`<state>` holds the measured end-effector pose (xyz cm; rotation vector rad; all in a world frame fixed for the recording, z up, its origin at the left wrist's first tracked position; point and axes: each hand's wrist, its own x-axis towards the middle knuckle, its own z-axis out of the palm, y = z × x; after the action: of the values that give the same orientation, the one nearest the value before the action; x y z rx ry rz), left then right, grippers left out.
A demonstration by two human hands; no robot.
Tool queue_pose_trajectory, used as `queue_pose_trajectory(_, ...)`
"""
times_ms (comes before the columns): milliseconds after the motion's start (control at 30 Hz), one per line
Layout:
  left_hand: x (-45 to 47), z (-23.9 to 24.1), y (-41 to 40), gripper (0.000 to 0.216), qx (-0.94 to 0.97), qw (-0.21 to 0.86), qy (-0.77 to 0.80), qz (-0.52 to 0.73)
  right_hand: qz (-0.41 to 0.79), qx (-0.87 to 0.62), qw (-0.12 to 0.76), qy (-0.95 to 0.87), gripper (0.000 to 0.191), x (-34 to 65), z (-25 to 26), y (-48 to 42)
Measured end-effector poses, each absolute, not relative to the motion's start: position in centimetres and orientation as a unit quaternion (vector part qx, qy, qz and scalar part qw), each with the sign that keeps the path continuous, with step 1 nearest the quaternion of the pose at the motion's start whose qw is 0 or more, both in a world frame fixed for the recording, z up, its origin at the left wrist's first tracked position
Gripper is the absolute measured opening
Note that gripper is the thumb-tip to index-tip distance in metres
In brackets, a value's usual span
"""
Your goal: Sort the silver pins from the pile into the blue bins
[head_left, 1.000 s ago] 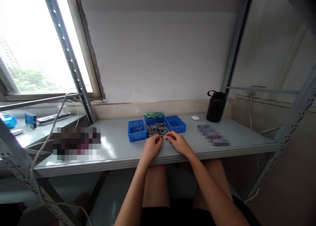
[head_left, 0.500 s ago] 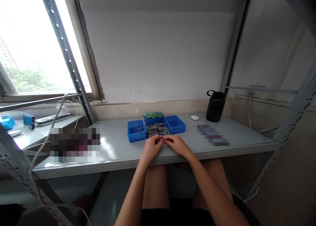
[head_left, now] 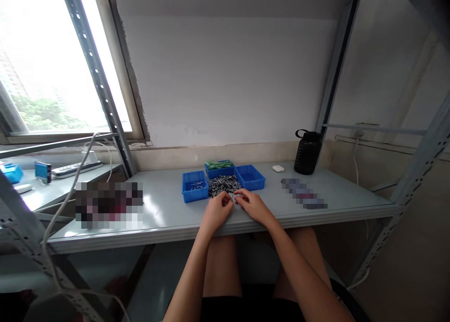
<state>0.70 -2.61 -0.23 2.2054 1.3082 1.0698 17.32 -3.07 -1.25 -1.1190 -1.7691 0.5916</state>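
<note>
My left hand is closed in a pinch near the table's front edge, with a thin silver screw-like piece at its fingertips. Just to the right, my right hand has its fingertips pinched together; whatever they hold is too small to make out. A small gap separates the two hands. Right behind them lies a heap of small silver and dark screw-like metal pieces. Left of the heap, a blue bin holds a few thin metal pieces. Another blue bin stands to its right.
Behind the heap, a blue bin holds green packets. A black bottle and a white case stand at the back right of the table. Blurred items lie at both sides. Metal shelf posts frame the table.
My hands have moved slightly apart, from fingertips nearly touching to a small gap. The thin metal piece now shows at my left fingertips. The view has shifted slightly.
</note>
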Motion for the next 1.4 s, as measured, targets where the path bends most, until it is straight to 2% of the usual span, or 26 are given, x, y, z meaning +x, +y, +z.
queue_pose_trajectory(300,0.67,-0.17,-2.62,0.010,0.790,0.173,0.455,0.371,0.236,-0.461,0.470,-0.715,0.020,17.24,-1.19,-3.12)
queue_pose_trajectory(533,0.63,-0.15,-2.47,0.016,0.794,0.170,0.451,0.371,0.231,-0.467,0.479,-0.706,0.018,17.29,-1.24,-3.15)
queue_pose_trajectory(867,0.58,-0.29,-2.32,0.017,0.799,0.169,0.442,0.372,0.235,-0.490,0.490,-0.682,0.027,17.50,-1.76,-2.54)
queue_pose_trajectory(1400,0.69,-0.10,-2.62,0.015,0.789,0.178,0.446,0.384,0.229,-0.492,0.475,-0.692,0.025,17.45,-1.77,-2.35)
